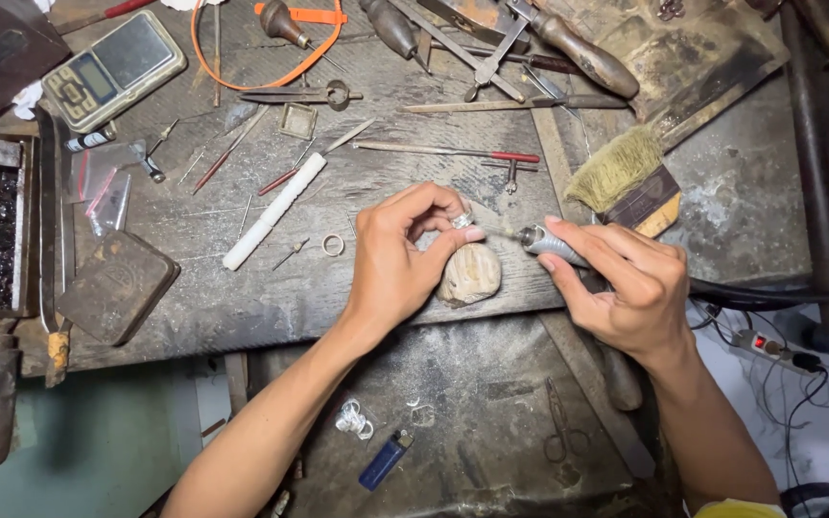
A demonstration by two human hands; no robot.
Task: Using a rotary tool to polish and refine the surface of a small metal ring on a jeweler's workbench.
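Now ring (461,221) in left grip (397,264)

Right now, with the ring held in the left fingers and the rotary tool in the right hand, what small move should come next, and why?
Probably ease the handpiece slightly forward so its thin bit meets the ring. The right hand aims the tip at the ring, which the left hand pinches above the worn bench peg, but contact between them cannot be told.
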